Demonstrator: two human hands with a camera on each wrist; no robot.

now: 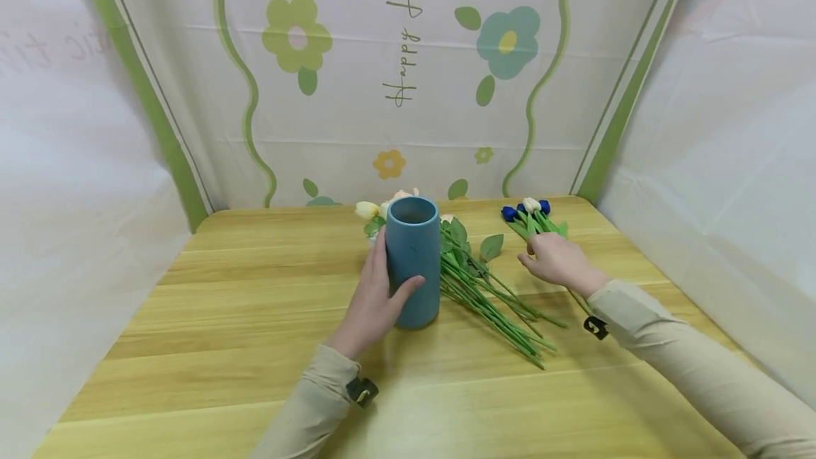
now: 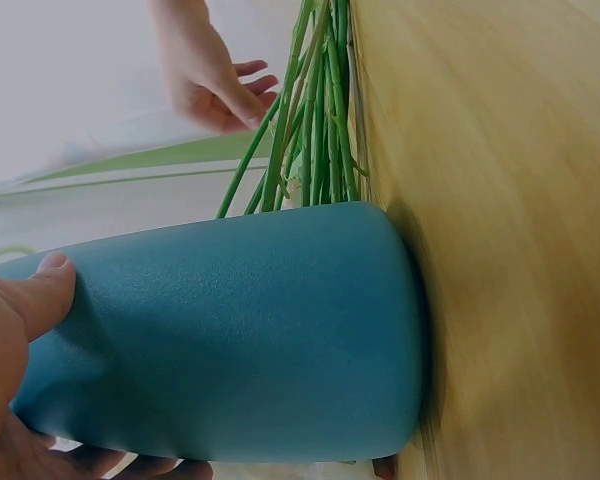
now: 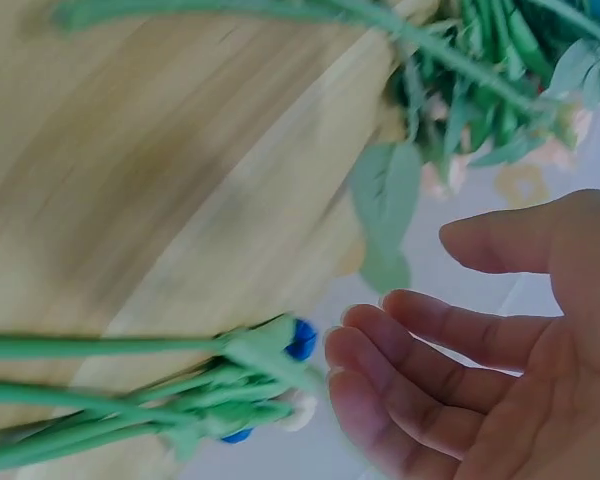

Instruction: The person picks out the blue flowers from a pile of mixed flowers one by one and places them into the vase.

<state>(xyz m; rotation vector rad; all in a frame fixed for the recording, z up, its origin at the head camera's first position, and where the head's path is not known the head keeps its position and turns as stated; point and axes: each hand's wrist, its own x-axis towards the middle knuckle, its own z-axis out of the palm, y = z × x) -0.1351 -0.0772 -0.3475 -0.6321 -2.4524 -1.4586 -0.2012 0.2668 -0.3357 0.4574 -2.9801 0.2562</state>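
Observation:
A blue cylindrical vase (image 1: 414, 271) stands upright on the wooden table. My left hand (image 1: 376, 296) grips its side, thumb across the near face and fingers round the far side, as the left wrist view of the vase (image 2: 240, 330) also shows. Over to the right, my right hand (image 1: 559, 261) hovers by a small bunch of blue and white tulips (image 1: 531, 206). In the right wrist view its fingers (image 3: 420, 390) are loosely bent with nothing between them, and the tulip stems (image 3: 100, 400) lie apart from the hand.
Behind and right of the vase lies a larger bunch of pale flowers (image 1: 367, 210), its long green stems (image 1: 494, 310) spread toward the front right. A printed floral curtain (image 1: 408, 126) hangs at the table's back edge, and white sheets (image 1: 720, 140) flank both sides.

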